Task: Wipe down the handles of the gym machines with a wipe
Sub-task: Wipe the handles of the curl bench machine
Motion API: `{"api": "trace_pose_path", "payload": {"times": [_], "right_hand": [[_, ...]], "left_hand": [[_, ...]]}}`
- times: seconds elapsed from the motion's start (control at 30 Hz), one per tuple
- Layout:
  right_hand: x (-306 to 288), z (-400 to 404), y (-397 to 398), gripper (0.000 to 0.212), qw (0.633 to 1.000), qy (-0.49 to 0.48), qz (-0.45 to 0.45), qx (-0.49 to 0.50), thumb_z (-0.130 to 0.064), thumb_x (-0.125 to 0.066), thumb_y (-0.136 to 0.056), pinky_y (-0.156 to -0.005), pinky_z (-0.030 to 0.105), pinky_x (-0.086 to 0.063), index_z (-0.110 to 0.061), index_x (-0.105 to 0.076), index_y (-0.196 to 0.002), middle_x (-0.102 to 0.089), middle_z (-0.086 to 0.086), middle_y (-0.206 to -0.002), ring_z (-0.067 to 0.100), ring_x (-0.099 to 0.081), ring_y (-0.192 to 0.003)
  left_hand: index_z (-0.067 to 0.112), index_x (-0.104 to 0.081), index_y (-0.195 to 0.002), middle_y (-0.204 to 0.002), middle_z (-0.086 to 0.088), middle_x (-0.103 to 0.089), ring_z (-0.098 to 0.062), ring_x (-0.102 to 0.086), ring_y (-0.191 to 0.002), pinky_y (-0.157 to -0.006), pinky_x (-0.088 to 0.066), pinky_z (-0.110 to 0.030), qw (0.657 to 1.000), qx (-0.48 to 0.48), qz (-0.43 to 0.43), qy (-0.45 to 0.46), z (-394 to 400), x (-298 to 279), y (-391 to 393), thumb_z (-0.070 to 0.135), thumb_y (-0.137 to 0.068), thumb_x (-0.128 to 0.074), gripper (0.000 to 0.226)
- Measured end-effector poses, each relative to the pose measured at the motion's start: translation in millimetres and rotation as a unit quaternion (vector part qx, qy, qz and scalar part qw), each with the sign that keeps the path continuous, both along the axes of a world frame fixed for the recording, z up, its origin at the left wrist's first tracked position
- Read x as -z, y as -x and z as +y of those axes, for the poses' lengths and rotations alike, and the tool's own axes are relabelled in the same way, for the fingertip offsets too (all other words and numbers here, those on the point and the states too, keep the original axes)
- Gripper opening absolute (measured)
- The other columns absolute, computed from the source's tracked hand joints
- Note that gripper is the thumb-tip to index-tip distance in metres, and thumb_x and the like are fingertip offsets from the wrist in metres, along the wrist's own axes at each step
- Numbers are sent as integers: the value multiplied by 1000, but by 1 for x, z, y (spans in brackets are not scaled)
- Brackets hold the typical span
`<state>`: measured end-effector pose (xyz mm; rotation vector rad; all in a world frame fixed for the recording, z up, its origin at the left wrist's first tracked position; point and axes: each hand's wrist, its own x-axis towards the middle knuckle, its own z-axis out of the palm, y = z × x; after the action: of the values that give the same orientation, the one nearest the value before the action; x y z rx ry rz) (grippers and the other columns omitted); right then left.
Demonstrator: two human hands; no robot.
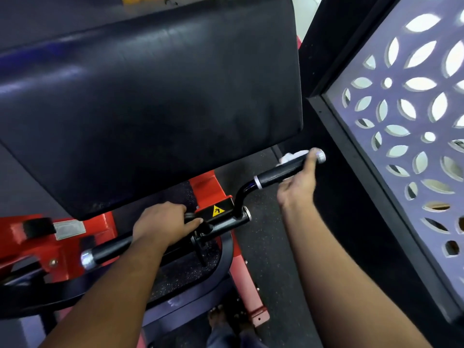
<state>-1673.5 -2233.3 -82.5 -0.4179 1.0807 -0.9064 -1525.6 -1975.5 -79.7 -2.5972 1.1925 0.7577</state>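
The right hand clamps the wipe around the right handle near its outer end cap, so the grip's length runs inward toward the warning sticker, beside which the left hand grips the bar.

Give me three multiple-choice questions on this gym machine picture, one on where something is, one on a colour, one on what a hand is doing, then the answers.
1. Where is the white wipe?
A. On the floor
B. On the right handle, under the right hand
C. On the black pad

2. What colour is the warning sticker?
A. Yellow
B. Blue
C. Green

3. What is the left hand doing?
A. Hanging free
B. Holding the wipe
C. Gripping the black bar by the red frame

Answers:
1 B, the wipe shows white behind the handle's outer end, where the right hand's fingers wrap.
2 A, it is a yellow triangle on a black plate.
3 C, its fingers curl over the bar beside the sticker.
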Motion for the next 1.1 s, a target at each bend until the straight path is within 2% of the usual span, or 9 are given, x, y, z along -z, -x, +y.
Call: {"api": "trace_pose_path", "payload": {"times": [0.13,0.27,0.4,0.5,0.63,0.73,0.9,1.0,1.1], "right_hand": [[4,42,-8,46,990,-61,30,-120,-66,-71,-75,-74,35,-48,-26,-63,-95,-71,5,-88,20,-67,-77],[-19,-11,3,38,1000,-20,-21,-6,-55,-58,-96,-70,31,-47,-22,-56,-76,-60,1,-68,19,-58,-67],[-11,34,-8,33,986,-6,157,-58,-43,-53,-103,-92,34,-51,-13,-53,-117,-67,6,-111,20,-64,-104],[6,83,-16,67,965,-48,172,-191,-49,-55,-99,-112,45,-41,-15,-27,-148,-46,9,-150,23,-51,-131],[-6,53,-22,90,939,92,303,-133,-31,-54,-103,-110,21,-27,-11,14,-159,-1,11,-168,23,-35,-145],[1,44,-13,102,804,267,506,-161,-46,-50,-102,-126,42,-13,3,23,-152,24,22,-163,35,3,-155],[37,79,25,125,528,430,636,-363,-86,-37,-82,-120,59,8,3,10,-157,15,27,-164,39,13,-153],[37,57,44,119,329,541,649,-422,-91,-19,-79,-118,70,-2,-3,-13,-160,-6,16,-168,34,2,-155],[16,10,44,114,338,491,692,-407,-91,-12,-81,-114,75,-3,-5,-34,-153,-22,14,-165,32,-3,-156]], "left_hand": [[30,-59,-79,-77,10,-58,-20,-54,-75,-66,-44,-35,1000,-9,-6,-4,0,-1,0,82,-88,-43,55],[31,-57,-78,-75,10,-54,-19,-51,-74,-65,-43,-35,1000,-10,-7,-12,0,1,0,83,-87,-43,55],[31,-60,-80,-76,10,-57,-19,-53,-74,-65,-45,-35,1000,-10,-8,-15,-2,1,-1,83,-87,-42,55],[31,-58,-79,-76,10,-56,-20,-52,-73,-65,-44,-35,1000,-10,-8,-14,-1,2,-1,83,-87,-43,54],[30,-60,-80,-76,9,-57,-21,-54,-74,-64,-44,-34,1000,-5,-11,-10,-1,3,-2,82,-87,-44,55],[30,-61,-81,-74,9,-55,-23,-61,-80,-65,-44,-34,1000,-6,-6,1,0,3,-2,82,-86,-44,55],[30,-65,-87,-75,9,-51,-23,-66,-89,-67,-43,-34,1000,10,5,19,2,3,-2,78,-88,-46,51],[28,-67,-92,-80,7,-55,-24,-67,-92,-67,-43,-34,999,17,2,28,1,2,-2,75,-90,-47,51],[28,-68,-93,-81,5,-57,-25,-66,-92,-68,-44,-34,999,18,2,29,1,5,-3,75,-90,-47,52]]}}
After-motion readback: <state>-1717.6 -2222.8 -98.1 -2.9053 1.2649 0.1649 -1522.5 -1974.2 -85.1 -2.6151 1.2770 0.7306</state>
